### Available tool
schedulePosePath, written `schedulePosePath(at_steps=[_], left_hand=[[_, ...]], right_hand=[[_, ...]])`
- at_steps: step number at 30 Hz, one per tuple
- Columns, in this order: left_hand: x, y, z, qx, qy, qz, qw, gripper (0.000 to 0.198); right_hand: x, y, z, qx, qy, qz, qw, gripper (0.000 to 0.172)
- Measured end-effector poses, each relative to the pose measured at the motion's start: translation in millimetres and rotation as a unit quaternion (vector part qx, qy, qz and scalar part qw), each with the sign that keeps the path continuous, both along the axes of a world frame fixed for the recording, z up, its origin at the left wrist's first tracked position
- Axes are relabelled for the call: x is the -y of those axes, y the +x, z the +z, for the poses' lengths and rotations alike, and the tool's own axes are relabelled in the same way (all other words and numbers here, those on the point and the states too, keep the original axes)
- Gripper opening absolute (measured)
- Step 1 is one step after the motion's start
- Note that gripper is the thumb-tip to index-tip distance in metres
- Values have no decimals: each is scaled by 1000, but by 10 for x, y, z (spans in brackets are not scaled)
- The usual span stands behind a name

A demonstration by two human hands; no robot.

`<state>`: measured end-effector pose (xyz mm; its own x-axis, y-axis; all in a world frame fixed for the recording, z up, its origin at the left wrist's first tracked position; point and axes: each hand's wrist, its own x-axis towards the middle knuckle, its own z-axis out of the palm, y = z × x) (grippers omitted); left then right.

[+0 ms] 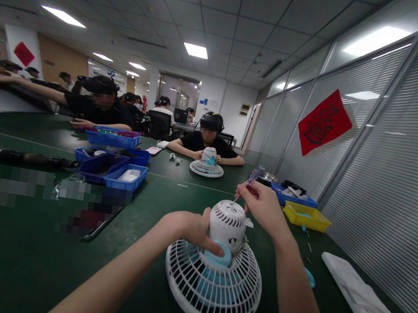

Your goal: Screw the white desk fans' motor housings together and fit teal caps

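Observation:
A small white fan (227, 226) lies face down, its round grille (208, 306) on the green table and blue blades showing through the bars. My left hand (197, 229) is wrapped round the left side of the motor housing, its thumb on a light blue ring (221, 256). In my right hand (259, 202) is a screwdriver with a clear purple handle (255, 176). The shaft points down and its tip meets the top of the housing.
Blue bins (126, 177) stand at the left, beyond a dark rod (103, 224). On the right are a yellow tray (306, 217), small loose parts and a white fan base (365, 297). Across the table (164, 186), a person holds another fan (208, 163); a second person reaches left.

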<state>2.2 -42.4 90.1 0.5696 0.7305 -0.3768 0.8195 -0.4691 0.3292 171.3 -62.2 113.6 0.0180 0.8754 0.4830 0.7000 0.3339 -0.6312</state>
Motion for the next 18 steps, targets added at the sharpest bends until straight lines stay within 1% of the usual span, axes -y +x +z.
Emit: schedulePosePath(at_steps=[5, 11, 18], left_hand=[[23, -3, 24, -6, -9, 8, 1000, 106], [16, -6, 32, 0, -7, 6, 1000, 107], [-9, -14, 16, 2, -4, 1, 1000, 109]], right_hand=[[2, 4, -10, -49, -4, 30, 998, 20], [-23, -4, -34, -81, -2, 28, 996, 22], [-21, -8, -21, -66, -2, 34, 997, 18]])
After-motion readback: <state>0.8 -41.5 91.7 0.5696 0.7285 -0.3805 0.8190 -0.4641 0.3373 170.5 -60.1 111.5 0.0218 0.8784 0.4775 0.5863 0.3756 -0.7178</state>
